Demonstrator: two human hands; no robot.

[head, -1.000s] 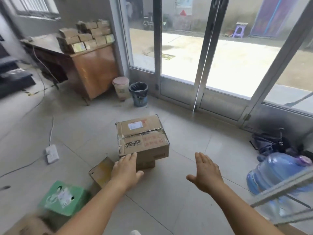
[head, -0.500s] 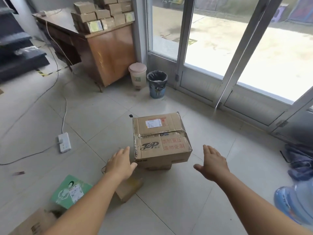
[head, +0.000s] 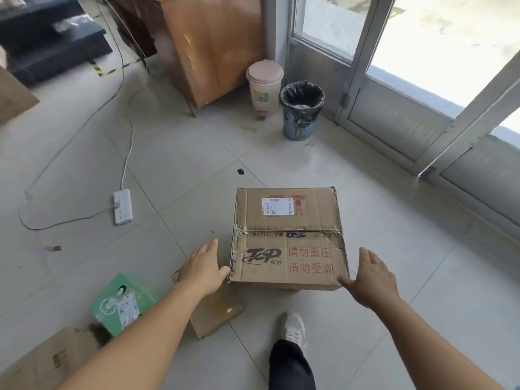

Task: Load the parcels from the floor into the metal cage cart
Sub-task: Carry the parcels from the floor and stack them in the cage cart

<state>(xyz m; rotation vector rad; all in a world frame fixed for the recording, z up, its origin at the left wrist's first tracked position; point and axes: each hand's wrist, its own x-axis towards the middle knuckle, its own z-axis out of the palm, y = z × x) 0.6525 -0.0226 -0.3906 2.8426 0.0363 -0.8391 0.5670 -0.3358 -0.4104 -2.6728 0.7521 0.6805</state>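
Observation:
A large taped cardboard parcel [head: 287, 235] with a white label and red print sits on the tiled floor, on top of another box that barely shows beneath it. My left hand [head: 204, 267] is at its near left corner, fingers straight, thumb touching the edge. On the other side, my right hand [head: 370, 277] is open too, its thumb at the near right corner. A small flat brown parcel [head: 216, 311] lies under my left forearm. A green parcel [head: 123, 304] lies at lower left. The metal cage cart is out of view.
A flattened cardboard sheet [head: 47, 358] lies at the bottom left. A white power strip [head: 122, 206] and its cable cross the floor on the left. A pink bin [head: 264, 87] and a black-lined bin [head: 301, 109] stand by the wooden desk [head: 213, 43] and glass doors. My white shoe [head: 294, 327] is below the parcel.
The view has tipped down and come closer to the large parcel. Both hands have spread and reached its near corners. The water bottle and cart bars have left the view.

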